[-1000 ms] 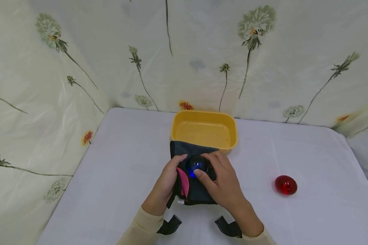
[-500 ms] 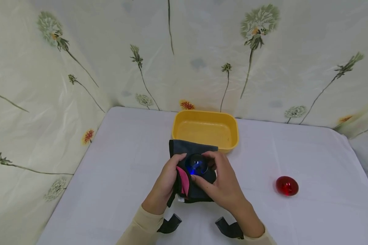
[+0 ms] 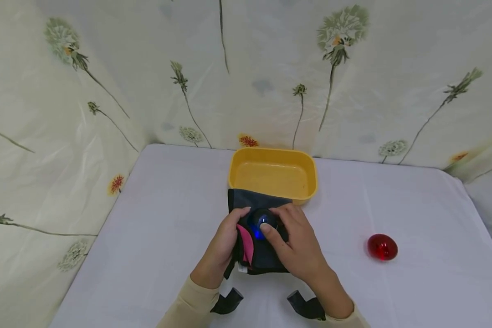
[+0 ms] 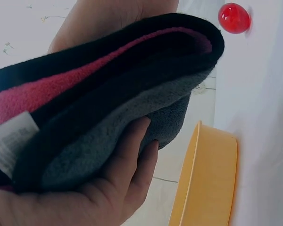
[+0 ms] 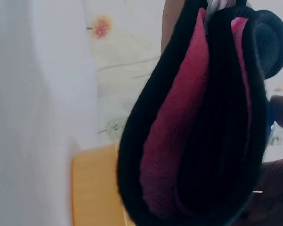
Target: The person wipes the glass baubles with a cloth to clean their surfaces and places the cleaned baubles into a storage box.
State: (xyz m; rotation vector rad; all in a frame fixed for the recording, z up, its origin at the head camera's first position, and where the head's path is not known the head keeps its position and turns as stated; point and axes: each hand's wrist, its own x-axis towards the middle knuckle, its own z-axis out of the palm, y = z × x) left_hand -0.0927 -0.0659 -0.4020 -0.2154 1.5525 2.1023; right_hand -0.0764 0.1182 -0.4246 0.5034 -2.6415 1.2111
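Left hand (image 3: 220, 239): grips the folded grey cloth (image 3: 265, 260) on the near side of the yellow tub (image 3: 272, 175).
Right hand (image 3: 301, 241): pinches the blue ball (image 3: 260, 216) against the cloth.
Red ball (image 3: 382, 247): on the desk (image 3: 180, 196), right of the tub.

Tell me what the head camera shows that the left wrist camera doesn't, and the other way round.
Only the head view shows the blue ball under the thumb of the right hand, and the cream sleeves.

Only the left wrist view shows the fingers of the left hand against the underside of the cloth, and print on its white tag, too blurred to read.

Both show that cloth with its pink lining, the yellow tub and the red ball.
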